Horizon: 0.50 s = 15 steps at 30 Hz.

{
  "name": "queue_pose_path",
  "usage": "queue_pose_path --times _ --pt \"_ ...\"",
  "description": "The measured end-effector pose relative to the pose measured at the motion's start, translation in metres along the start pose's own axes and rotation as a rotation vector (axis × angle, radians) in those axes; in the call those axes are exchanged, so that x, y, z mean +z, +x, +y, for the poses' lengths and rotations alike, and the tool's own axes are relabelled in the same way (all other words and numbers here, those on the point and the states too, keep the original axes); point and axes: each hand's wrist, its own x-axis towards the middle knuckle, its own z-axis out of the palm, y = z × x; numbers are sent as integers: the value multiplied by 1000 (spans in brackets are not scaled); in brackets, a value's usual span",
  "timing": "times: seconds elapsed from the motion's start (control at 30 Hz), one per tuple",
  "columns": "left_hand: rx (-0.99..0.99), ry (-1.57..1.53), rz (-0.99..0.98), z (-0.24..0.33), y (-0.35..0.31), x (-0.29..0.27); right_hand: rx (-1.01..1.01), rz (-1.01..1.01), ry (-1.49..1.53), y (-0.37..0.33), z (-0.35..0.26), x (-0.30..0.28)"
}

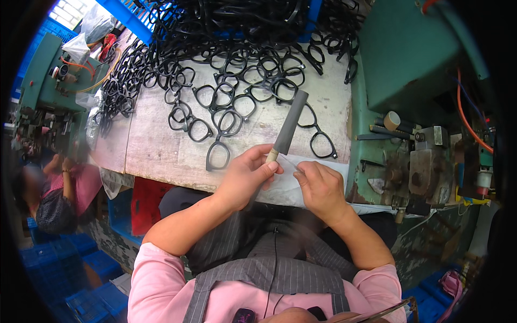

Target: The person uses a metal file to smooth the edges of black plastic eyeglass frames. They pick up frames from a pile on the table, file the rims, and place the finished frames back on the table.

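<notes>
My left hand [245, 180] grips a dark grey, flared tool [292, 121] at its beige wrapped band [272, 155]. The wide grey end points up and away over the table. Close to its right, my right hand [324, 188] is closed in a pinch. A thin, light strand seems to run from its fingertips toward the band, too fine to make out. Beyond both hands lie black eyeglass frames [322, 145], without lenses as far as I can tell. One frame [218, 156] lies near the table's front edge, just past my left hand.
Many black frames heap up around a blue crate [126, 20] at the back of the whitish table [156, 129]. A green machine [420, 54] with metal clamps [425, 172] stands at the right. Another person in pink [83, 185] sits at the far left by a similar machine.
</notes>
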Motion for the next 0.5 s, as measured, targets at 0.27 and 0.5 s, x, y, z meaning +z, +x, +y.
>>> queue_pose_path --times 0.27,0.5 --pt "-92 -37 -119 4 -3 -1 -31 -46 -117 -1 3 1" --pt "-95 218 -57 7 -6 -2 -16 -144 -174 -2 -1 3"
